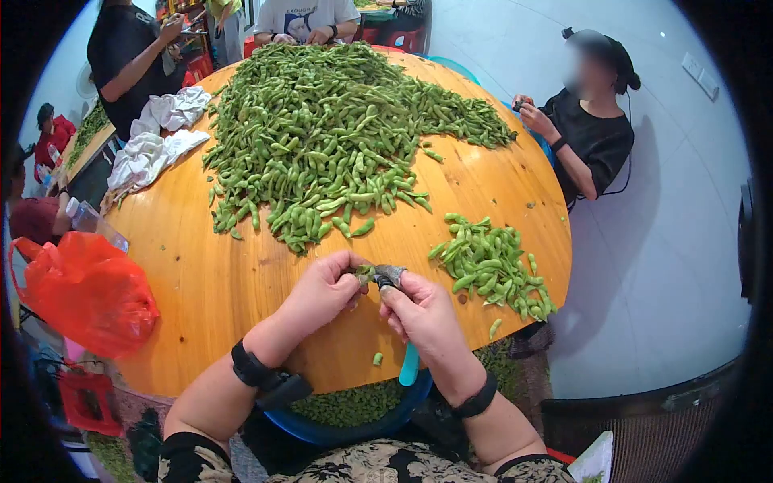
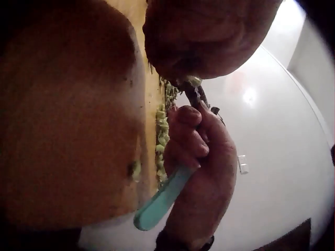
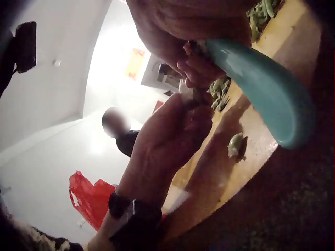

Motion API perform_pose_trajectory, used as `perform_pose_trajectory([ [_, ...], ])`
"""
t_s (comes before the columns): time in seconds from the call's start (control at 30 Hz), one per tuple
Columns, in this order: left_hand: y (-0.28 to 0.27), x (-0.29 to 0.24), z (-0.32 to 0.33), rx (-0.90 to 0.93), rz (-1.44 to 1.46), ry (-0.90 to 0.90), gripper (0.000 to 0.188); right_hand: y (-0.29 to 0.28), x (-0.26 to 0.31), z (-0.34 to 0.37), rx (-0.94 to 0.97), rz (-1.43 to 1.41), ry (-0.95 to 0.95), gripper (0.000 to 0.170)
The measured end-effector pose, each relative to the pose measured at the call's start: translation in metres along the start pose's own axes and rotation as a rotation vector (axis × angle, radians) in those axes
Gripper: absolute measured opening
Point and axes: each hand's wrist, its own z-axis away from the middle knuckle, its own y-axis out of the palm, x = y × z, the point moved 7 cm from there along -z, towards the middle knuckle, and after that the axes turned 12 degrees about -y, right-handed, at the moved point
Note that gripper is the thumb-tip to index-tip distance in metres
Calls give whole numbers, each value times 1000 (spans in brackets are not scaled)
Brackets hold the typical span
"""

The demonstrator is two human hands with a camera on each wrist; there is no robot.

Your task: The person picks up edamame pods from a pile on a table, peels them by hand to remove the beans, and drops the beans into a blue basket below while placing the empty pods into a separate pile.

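- The 2 hands meet over the near side of a round wooden bench (image 1: pixel 201 266): the left hand (image 1: pixel 328 280) pinches a small green pod (image 1: pixel 366 273) at its fingertips.
- The right hand (image 1: pixel 424 312) has its fingers curled round a turquoise-handled tool (image 1: pixel 410 366); the rounded handle end sticks out below the palm, towards the wearer.
- Something dark grey sits at the right fingertips, against the pod; from here I cannot tell whether it is blade or finger wrapping.
- Beyond the hands, a large heap of green pods (image 1: pixel 322 137) covers the far half of the bench.
- To the right of the hands is a smaller pile of pods (image 1: pixel 487 266); 1 short loose pod (image 1: pixel 378 359) lies nearer the wearer.
- Below the near edge, a blue tub (image 1: pixel 310 432) holds many small green pieces.
- At the left edge are a crumpled red plastic bag (image 1: pixel 90 290) and, farther back, white cloths (image 1: pixel 145 161).
- Across to the right, a person in a black top (image 1: pixel 596 145) faces the bench.
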Motion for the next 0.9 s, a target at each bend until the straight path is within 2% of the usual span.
perform_pose_trajectory([
  [0.07,2,-1,6,-59,-85,16,16,-5,-1,4,-2,-43,17,12],
  [0.13,0,-8,16,-223,-428,84,16,-19,3,7,-92,-49,0,16],
  [0.17,0,-8,18,-227,-433,85,16,-25,5,7,-90,-54,-3,16],
  [0.23,12,-20,29,-213,-713,298,13,-49,6,9,-131,-29,17,19],
  [0.27,14,-24,36,-214,-719,298,13,-59,6,10,-131,-34,16,19],
  [0.33,27,-36,51,-207,-1104,397,16,-91,5,12,-233,36,11,17],
  [0.37,26,-37,49,-209,-1110,394,16,-102,2,13,-225,10,14,15],
  [0.43,17,-44,44,-411,-1196,442,22,-114,-3,16,-208,-1,22,14],
  [0.53,10,-46,18,-438,-1101,446,23,-109,-5,19,-191,-20,31,13],
  [0.57,6,-40,7,-360,-1060,412,25,-102,-3,20,-160,-1,36,15],
  [0.7,10,-47,0,-369,-1117,451,26,-80,-2,20,-72,24,58,19],
  [0.77,12,-39,2,-267,-898,348,27,-64,-1,18,-17,-9,80,18],
  [0.8,16,-38,6,-260,-901,349,27,-60,-1,15,-24,-13,81,18],
  [0.9,28,-32,13,-160,-596,380,29,-36,-3,10,120,-67,89,14],
])
